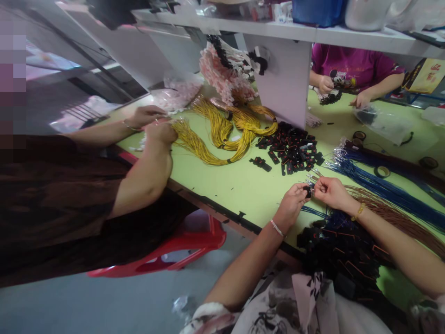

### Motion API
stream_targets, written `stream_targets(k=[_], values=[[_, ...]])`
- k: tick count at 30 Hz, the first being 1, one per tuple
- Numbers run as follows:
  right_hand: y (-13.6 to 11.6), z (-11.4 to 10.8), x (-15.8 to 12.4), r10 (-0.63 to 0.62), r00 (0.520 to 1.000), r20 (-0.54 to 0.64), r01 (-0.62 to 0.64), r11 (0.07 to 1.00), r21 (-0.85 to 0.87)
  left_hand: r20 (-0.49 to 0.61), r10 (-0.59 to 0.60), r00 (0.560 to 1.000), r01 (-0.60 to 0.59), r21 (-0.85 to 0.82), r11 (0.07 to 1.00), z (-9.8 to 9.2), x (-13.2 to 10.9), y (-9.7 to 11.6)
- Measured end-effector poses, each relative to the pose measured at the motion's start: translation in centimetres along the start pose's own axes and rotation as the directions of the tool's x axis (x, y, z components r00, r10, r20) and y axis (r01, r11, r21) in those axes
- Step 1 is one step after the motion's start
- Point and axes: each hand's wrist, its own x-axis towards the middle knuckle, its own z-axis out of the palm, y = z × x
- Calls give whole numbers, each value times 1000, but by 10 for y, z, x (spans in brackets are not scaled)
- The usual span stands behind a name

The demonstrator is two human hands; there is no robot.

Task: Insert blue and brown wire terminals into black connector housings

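Observation:
My left hand (292,200) pinches a small black connector housing (307,191) between thumb and fingers. Close against it, my right hand (332,193) has its fingertips pressed together on a thin wire, whose end is mostly hidden at the housing. Blue wires (314,211) run beneath my hands. Beyond them lies a loose pile of black connector housings (292,147), some with orange marks. Nearer my body is a heap of black connectors (342,255) with blue wires. Brown wires (389,211) stretch away under my right forearm.
Blue wire bundles (375,181) and a tape roll (382,172) lie to the right. A co-worker's hands (158,125) at the left hold yellow wires (208,155). Another person's hands (327,85) work across the table. A shelf (264,28) overhangs; a red stool (194,241) stands below.

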Motion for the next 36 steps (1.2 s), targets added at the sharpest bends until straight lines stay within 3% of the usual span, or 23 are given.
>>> stream_targets(k=[4, 8, 15, 20, 23, 26, 28, 30, 32, 34, 36], values=[[2, 0, 0, -34, 999, 23, 34, 999, -1, -15, 13, 1000, -11, 86, 996, 2, -1, -3], [4, -3, 0, -85, 992, 90, 84, 996, 21, -32, -12, 999, 14, 54, 998, 2, 1, -3], [8, -2, 1, -62, 993, 104, 55, 996, 75, -38, 27, 999, -22, 126, 992, 3, 1, -4], [21, -20, 13, 87, 993, 74, -93, 993, 80, -1, 244, 970, -232, 314, 921, 21, -22, 2], [30, -31, 21, 111, 991, 76, -107, 992, -62, 164, 368, 915, -399, 498, 770, 39, -45, 8], [32, -37, 25, 85, 994, 73, -71, 982, -173, 352, 441, 825, -560, 608, 563, 56, -64, 11], [28, -41, 25, 64, 996, 64, -51, 982, -184, 520, 409, 750, -661, 612, 435, 64, -72, 8], [17, -42, 24, 11, 997, 78, 0, 990, -138, 702, 303, 644, -762, 553, 337, 70, -77, 0], [4, -38, 23, -56, 987, 148, 66, 996, -59, 816, 209, 539, -833, 477, 281, 73, -81, -9], [-9, -28, 21, -102, 957, 271, 107, 994, -3, 858, 178, 482, -867, 437, 241, 74, -83, -13], [-20, -11, 18, -98, 924, 370, 106, 994, -1, 864, 194, 465, -881, 429, 200, 72, -85, -13]])
